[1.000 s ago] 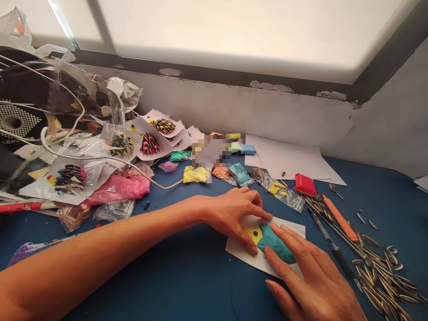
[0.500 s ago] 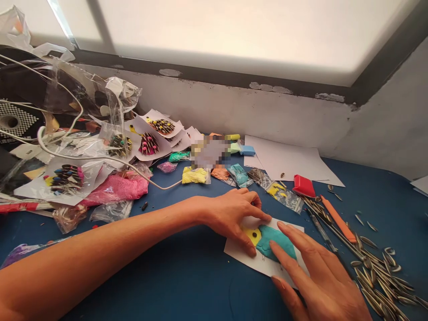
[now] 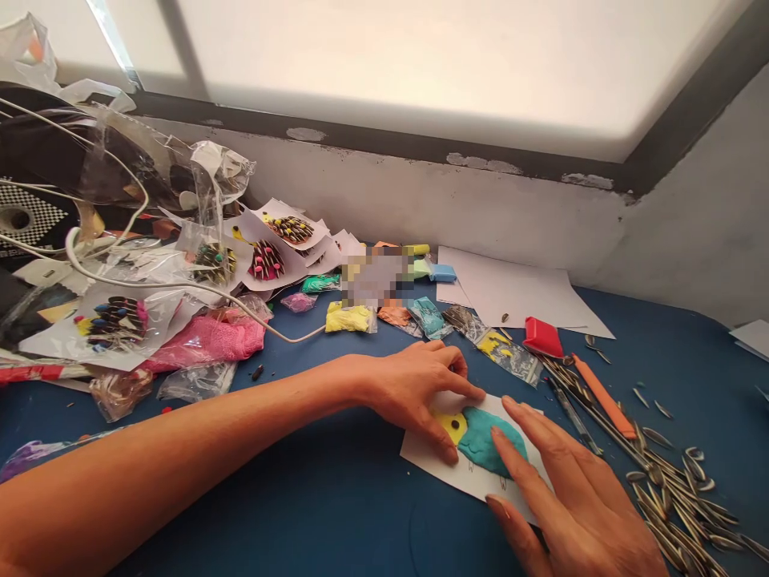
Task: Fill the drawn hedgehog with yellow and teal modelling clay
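On a small white card [image 3: 429,466] lies a flattened teal clay shape [image 3: 485,449], joined on its left to a yellow clay head [image 3: 445,423] with a dark dot for an eye. Small drawn legs show below the teal body. My left hand [image 3: 412,393] rests over the card's left side, thumb and index finger spread apart around the head; its other fingers curl behind. My right hand [image 3: 577,489] is open, with a fingertip touching the teal clay and the thumb near the card's lower edge. It covers the card's right part.
Sunflower seeds [image 3: 673,505], a pen [image 3: 573,413] and an orange strip [image 3: 604,397] lie right. Behind are a red clay block [image 3: 543,337], a yellow clay packet [image 3: 350,317] and white sheets [image 3: 529,292]. Seed-covered clay pictures [image 3: 266,258] and a white cable [image 3: 180,283] are left.
The right fingers have shifted slightly over the teal clay. The left hand stays in place on the card, and the view has moved a little.
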A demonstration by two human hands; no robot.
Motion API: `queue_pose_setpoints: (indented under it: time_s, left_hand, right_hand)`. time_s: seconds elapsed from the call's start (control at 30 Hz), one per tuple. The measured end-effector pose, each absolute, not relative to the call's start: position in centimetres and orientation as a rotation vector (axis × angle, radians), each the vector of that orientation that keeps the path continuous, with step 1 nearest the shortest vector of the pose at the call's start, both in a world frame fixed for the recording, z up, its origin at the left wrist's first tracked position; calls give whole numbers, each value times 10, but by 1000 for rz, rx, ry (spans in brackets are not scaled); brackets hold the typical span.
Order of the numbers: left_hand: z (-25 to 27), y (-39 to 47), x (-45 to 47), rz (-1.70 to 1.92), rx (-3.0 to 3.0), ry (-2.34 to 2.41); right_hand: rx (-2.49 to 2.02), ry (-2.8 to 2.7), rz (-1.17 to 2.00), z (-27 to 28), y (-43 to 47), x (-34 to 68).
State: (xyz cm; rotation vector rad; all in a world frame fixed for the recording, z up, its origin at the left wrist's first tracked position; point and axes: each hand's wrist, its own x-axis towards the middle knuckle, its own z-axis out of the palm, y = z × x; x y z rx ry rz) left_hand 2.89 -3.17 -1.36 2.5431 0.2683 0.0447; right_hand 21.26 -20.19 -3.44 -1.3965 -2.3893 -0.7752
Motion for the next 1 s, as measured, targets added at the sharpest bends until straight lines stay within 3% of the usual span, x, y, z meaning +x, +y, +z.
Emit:
queue_pose_setpoints:
  time_s: [0.8,1.0]
  left_hand:
    - [-4,-32,28,10,2604,248]
    - [10,-37,26,261,2427,329]
  right_hand:
    - [-1384,-2377,-999,-19,-209,225]
    - [-1593,-2153,-1000,-8,-197,246]
